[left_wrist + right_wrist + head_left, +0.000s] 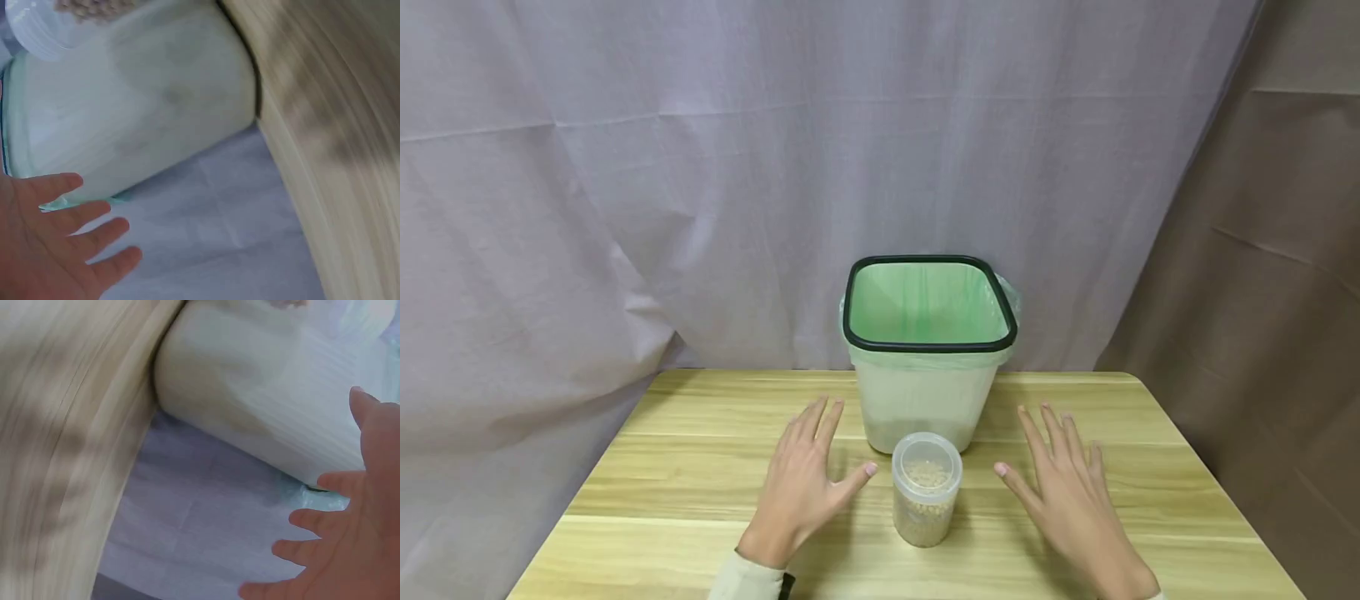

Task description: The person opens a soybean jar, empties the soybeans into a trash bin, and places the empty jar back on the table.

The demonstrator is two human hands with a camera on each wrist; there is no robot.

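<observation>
A clear lidded jar point(926, 489) holding pale round beans stands on the wooden table point(700, 475), just in front of a white waste bin point(925, 400) with a black rim and a green liner. My left hand point(805, 483) lies flat on the table to the jar's left, fingers spread, holding nothing. My right hand point(1071, 500) lies flat to the jar's right, also empty. Neither hand touches the jar. The left wrist view shows the left hand point(56, 237) open beside the bin point(137, 94) and jar point(69, 19). The right wrist view shows the right hand point(350, 544) open beside the bin point(269, 406).
A pale grey cloth point(700, 167) hangs behind the table and a brown cloth point(1270, 292) hangs at the right. The bin stands at the table's far edge, in the middle. Bare tabletop lies to either side of the hands.
</observation>
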